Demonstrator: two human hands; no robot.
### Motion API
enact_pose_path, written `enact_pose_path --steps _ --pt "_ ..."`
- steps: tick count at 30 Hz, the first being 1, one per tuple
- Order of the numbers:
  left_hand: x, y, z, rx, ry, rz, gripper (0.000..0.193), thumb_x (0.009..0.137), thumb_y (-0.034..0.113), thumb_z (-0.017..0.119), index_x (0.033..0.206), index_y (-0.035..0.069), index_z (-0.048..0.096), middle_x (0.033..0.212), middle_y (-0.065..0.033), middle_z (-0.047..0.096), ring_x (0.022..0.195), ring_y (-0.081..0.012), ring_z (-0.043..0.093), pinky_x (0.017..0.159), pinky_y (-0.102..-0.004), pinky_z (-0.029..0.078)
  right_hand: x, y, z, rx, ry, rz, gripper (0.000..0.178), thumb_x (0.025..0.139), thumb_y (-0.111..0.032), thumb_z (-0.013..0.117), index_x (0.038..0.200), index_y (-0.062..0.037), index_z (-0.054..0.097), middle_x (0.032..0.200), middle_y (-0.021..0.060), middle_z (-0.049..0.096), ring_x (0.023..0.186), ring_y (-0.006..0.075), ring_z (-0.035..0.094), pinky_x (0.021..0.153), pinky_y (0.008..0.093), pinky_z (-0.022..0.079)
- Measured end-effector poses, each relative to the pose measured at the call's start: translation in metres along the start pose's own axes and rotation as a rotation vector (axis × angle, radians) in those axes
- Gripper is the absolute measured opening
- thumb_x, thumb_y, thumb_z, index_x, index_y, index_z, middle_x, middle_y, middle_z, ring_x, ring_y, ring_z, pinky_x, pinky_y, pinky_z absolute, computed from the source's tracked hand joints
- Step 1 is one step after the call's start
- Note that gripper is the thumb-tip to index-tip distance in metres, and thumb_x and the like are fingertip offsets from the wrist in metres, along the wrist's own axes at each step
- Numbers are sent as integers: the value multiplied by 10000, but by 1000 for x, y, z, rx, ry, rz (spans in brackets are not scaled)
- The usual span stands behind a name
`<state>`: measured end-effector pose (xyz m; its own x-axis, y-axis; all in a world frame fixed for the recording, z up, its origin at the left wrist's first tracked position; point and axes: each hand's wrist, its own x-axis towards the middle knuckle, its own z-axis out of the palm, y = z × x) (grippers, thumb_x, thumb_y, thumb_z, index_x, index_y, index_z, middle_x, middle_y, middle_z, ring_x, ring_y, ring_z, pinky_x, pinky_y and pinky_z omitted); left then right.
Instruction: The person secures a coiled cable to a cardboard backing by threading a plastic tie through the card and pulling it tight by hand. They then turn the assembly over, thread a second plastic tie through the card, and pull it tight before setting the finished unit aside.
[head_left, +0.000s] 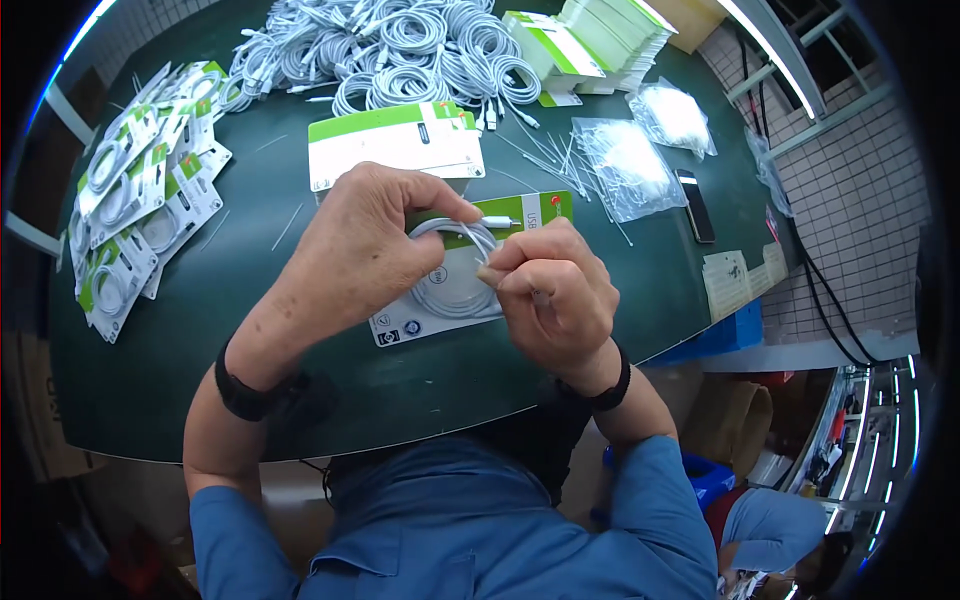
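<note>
A coiled white USB cable (pixel 462 228) lies over a green-and-white backing card (pixel 400 322) on the table in front of me. My left hand (pixel 365 240) pinches the coil at its upper side, thumb and index finger close to a cable plug (pixel 494 222). Closed at the coil's right side, my right hand (pixel 562 295) pinches what looks like the end of a thin white tie; its fingertips partly hide it. The lower part of the coil rests against the card.
A heap of coiled white cables (pixel 400 50) fills the far side, beside stacked green-and-white cards (pixel 600 45). Another card stack (pixel 365 150) stands just beyond my hands. Carded cables (pixel 150 190) pile up at left. Loose thin ties (pixel 560 160), clear bags (pixel 630 170) and a phone (pixel 695 205) lie right.
</note>
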<state>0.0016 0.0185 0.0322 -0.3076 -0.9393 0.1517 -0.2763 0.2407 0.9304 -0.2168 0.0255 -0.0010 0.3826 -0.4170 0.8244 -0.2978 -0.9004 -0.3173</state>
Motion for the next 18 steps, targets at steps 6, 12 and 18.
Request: enact_pose_path --steps 6,12,18 --pt "0 -10 2 12 31 79 340 743 -48 577 1011 -31 786 684 -129 683 593 -116 566 571 -302 479 3 4 9 55 -14 31 310 792 78 824 882 -90 579 902 74 701 752 185 624 630 302 478" --pt "4 -5 -7 49 -58 -76 377 726 -83 569 1027 -26 788 813 -48 722 749 -52 568 689 -225 486 5 6 12 66 -70 48 330 765 88 835 872 -99 585 917 69 706 755 196 614 643 309 478" --pt "4 -12 -10 40 -80 -127 367 724 -81 575 1016 -21 790 844 -69 743 797 -70 617 730 -239 511 0 8 14 68 -48 89 349 739 98 843 868 -110 595 935 67 713 765 200 608 656 311 482"
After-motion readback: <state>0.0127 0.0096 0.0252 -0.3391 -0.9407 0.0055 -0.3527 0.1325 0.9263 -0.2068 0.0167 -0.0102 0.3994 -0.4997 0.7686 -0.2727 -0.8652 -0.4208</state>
